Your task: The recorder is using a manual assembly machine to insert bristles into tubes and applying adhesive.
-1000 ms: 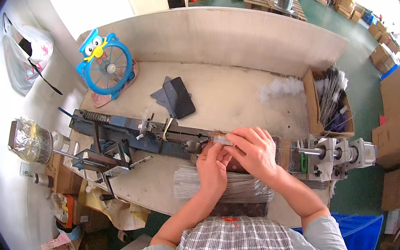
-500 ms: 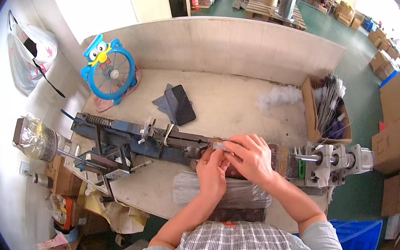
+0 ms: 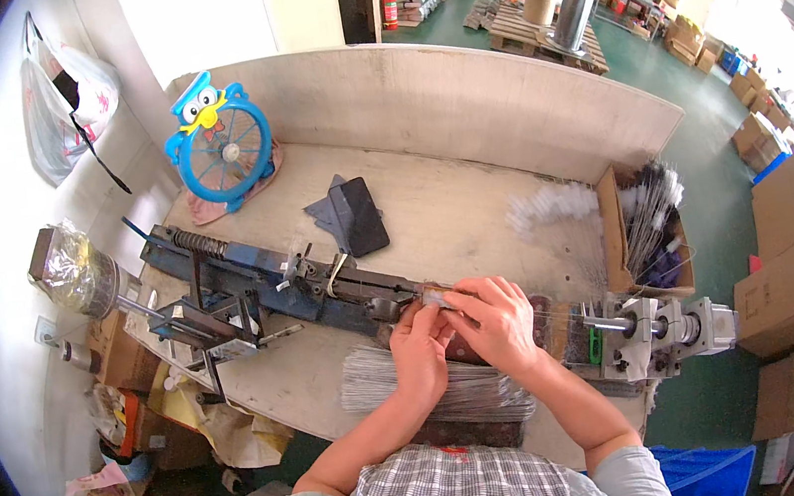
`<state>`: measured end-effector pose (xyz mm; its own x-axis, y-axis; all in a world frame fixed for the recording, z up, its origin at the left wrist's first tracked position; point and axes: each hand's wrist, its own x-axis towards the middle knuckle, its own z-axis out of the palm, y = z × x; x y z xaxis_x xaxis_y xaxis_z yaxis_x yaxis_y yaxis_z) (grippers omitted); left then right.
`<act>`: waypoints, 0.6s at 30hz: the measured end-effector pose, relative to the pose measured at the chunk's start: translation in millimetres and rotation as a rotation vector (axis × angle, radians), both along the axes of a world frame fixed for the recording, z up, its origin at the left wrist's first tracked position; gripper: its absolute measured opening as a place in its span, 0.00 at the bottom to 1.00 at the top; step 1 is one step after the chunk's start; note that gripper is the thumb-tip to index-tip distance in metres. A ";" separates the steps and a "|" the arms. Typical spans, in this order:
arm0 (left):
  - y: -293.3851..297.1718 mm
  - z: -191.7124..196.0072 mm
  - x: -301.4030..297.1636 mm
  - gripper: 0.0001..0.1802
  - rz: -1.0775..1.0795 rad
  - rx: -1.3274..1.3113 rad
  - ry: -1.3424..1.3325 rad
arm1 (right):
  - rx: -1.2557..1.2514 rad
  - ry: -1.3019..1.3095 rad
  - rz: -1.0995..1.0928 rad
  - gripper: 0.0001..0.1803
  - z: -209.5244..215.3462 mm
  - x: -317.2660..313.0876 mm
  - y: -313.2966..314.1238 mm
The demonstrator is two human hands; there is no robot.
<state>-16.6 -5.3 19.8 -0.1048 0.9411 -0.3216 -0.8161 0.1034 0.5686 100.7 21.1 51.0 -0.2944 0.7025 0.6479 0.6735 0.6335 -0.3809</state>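
My left hand (image 3: 419,353) and my right hand (image 3: 497,323) meet over the middle of a long dark metal bench machine (image 3: 266,277). Right-hand fingertips pinch a small whitish piece (image 3: 436,298), whose kind is too small to tell. Close beside it, the left thumb and fingers are pressed together; what lies in them is hidden. Thin wires run from the right hand toward a silver shaft with clamps (image 3: 653,327) at the machine's right end. Below both hands lies a thick bundle of thin grey wires (image 3: 384,380), partly covered by my wrists.
A dark phone (image 3: 363,214) rests on a grey cloth behind the machine. Further left stands a blue cartoon-shaped fan (image 3: 226,155). At the right, a cardboard box (image 3: 613,229) holds white-tipped wires. A low board wall (image 3: 455,75) edges the table's far side.
The view has shifted slightly. Both hands stay together at the same spot on the machine, with only small finger movements.
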 end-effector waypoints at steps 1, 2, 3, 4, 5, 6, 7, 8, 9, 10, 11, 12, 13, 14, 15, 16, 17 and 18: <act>0.1 0.7 0.6 0.09 0.001 0.000 -0.002 | 0.004 0.001 -0.001 0.13 0.5 0.0 0.1; -0.5 1.2 1.2 0.09 0.008 0.006 0.012 | 0.008 0.002 -0.002 0.13 0.7 -0.1 -0.1; -0.7 1.7 1.9 0.08 0.016 0.013 0.027 | 0.006 0.000 0.000 0.13 0.1 0.0 0.4; 0.2 2.5 2.8 0.08 0.017 0.012 0.026 | 0.010 -0.001 0.001 0.14 -1.0 0.2 1.4; 1.2 3.2 4.0 0.08 0.024 0.020 0.046 | 0.013 -0.003 -0.001 0.14 -2.3 0.7 1.5; 1.9 3.8 4.9 0.08 0.032 0.029 0.066 | 0.010 -0.004 -0.002 0.14 -3.2 1.2 1.6; 2.3 4.3 5.5 0.08 0.030 0.026 0.065 | 0.017 -0.003 0.001 0.15 -3.8 1.7 1.9; 3.2 5.0 5.3 0.09 0.023 0.025 0.064 | 0.024 0.000 0.005 0.15 -4.0 1.9 2.7; 3.8 5.3 5.0 0.09 0.016 0.023 0.064 | 0.024 0.000 0.003 0.15 -3.2 2.4 2.9; 4.1 3.9 4.6 0.09 0.014 0.023 0.064 | 0.027 -0.004 0.007 0.15 -0.9 3.2 2.6; 4.2 1.3 3.2 0.09 0.006 0.020 0.068 | 0.030 -0.006 0.013 0.15 1.8 3.2 2.1; 4.3 0.4 2.1 0.11 -0.001 0.018 0.073 | 0.030 -0.006 0.015 0.15 7.6 4.4 0.5; 4.0 1.3 1.3 0.11 0.001 0.019 0.073 | -0.003 -0.021 -0.010 0.15 16.4 6.7 -2.2; 3.1 4.7 1.5 0.09 0.001 0.013 0.077 | -0.036 -0.037 -0.037 0.14 22.8 10.2 -4.3; 2.3 6.9 1.2 0.08 0.003 0.007 0.081 | -0.053 -0.063 -0.067 0.12 25.2 13.1 -5.2; 1.7 7.1 -0.1 0.08 0.004 0.009 0.082 | -0.050 -0.062 -0.066 0.12 22.1 17.7 -5.1; 0.5 7.3 -0.2 0.10 0.008 -0.015 0.063 | -0.086 -0.145 -0.055 0.10 16.4 24.7 -5.9; -1.6 8.1 -1.2 0.13 0.012 -0.040 0.046 | -0.122 -0.226 -0.043 0.08 12.3 28.3 -7.3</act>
